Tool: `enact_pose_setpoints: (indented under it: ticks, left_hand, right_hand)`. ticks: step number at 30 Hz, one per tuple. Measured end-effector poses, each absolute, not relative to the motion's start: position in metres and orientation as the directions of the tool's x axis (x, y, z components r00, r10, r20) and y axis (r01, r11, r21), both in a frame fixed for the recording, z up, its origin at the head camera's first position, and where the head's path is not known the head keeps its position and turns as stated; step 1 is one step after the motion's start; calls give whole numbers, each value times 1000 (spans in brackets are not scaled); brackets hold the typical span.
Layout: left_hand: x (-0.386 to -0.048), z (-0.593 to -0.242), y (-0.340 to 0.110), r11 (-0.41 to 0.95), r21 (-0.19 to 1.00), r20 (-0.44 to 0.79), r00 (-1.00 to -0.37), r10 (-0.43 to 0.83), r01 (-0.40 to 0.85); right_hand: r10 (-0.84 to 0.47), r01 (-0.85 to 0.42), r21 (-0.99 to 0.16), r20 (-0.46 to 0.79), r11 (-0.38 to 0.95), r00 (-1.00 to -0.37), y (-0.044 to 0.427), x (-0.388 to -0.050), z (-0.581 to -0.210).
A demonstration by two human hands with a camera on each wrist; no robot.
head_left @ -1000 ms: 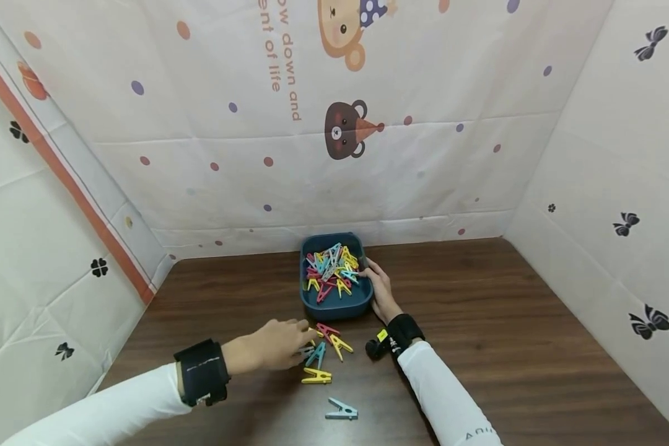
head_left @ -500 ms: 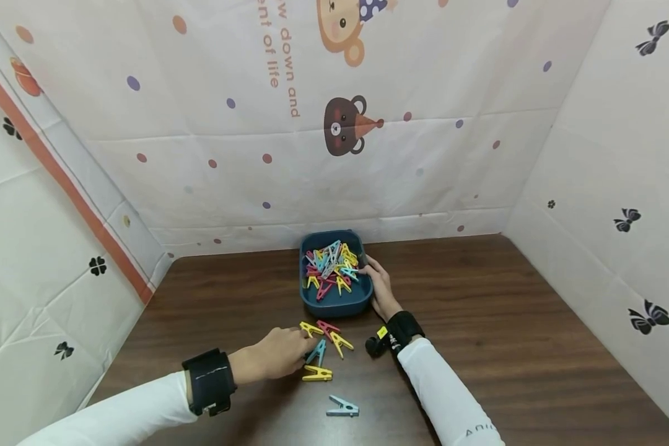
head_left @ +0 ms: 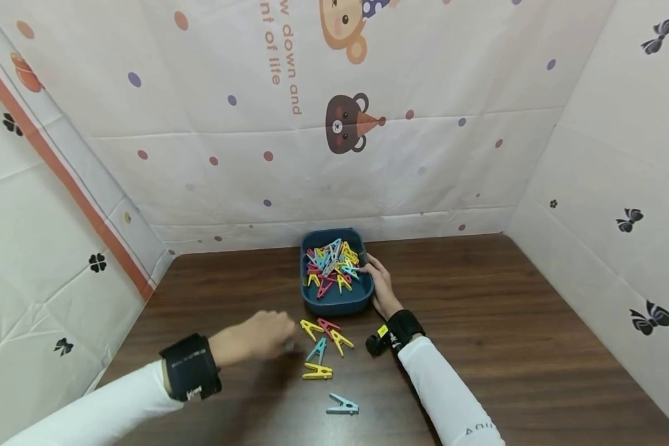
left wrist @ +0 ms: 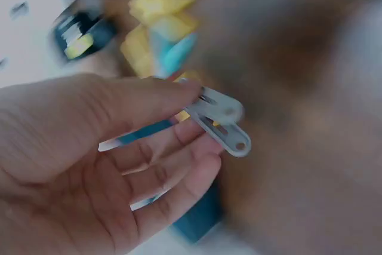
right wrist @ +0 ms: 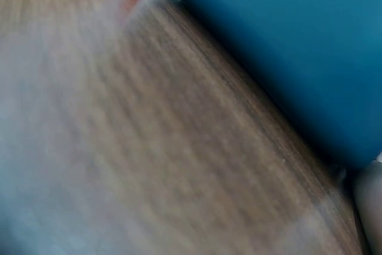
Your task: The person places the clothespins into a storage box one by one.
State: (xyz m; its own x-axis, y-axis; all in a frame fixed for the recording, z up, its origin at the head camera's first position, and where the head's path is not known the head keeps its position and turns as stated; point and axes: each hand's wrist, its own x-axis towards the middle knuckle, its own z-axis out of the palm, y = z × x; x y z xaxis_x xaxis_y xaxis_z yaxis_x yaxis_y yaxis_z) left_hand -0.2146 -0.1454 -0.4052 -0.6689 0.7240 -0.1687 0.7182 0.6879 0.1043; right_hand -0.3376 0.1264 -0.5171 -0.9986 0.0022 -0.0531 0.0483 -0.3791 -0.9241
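Observation:
In the left wrist view my left hand [left wrist: 65, 129] pinches a grey clothespin [left wrist: 233, 138] between thumb and fingers. In the head view that left hand [head_left: 262, 334] is over the table, left of a loose group of clothespins; the grey one barely shows there. My right hand [head_left: 381, 288] grips the right side of a dark blue basket [head_left: 340, 305], which holds a heap of pink, yellow, blue and grey clothespins [head_left: 329, 263]. Mostly the basket's wall [right wrist: 286, 46] fills the right wrist view, with only a blurred bit of the hand at its edge.
In front of the basket lie yellow clothespins [head_left: 318, 371], a pink clothespin [head_left: 327, 326] and a blue clothespin [head_left: 317, 350]. A light blue clothespin [head_left: 342, 406] lies nearer. The wooden table [head_left: 451, 297] meets a printed cloth wall [head_left: 228, 186] behind the basket.
My left hand has drawn back left from the loose clothespins, with the grey clothespin in its fingers. The right hand and the basket stay where they were.

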Motion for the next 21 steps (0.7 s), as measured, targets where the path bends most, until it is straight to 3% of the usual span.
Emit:
enact_pose_setpoints:
  ticks: [7, 11, 16, 21]
  left_hand:
    - [-264, -320, -113, 657, 149, 42, -668, 743, 739]
    - [-310, -294, -84, 681, 209, 142, -711, 688, 701]
    - [-369, -303, -53, 794, 260, 111, -834, 540, 549]
    - [-400, -351, -40, 868, 307, 22, -915, 404, 390]
  right_hand:
    - [32, 44, -931, -60, -363, -998, 124, -336, -515]
    - [62, 25, -933, -51, -359, -997, 122, -334, -515]
    - [130, -33, -944, -11, -328, -991, 121, -334, -514]
    - [141, -30, -951, -15, -308, -990, 121, -331, -514]
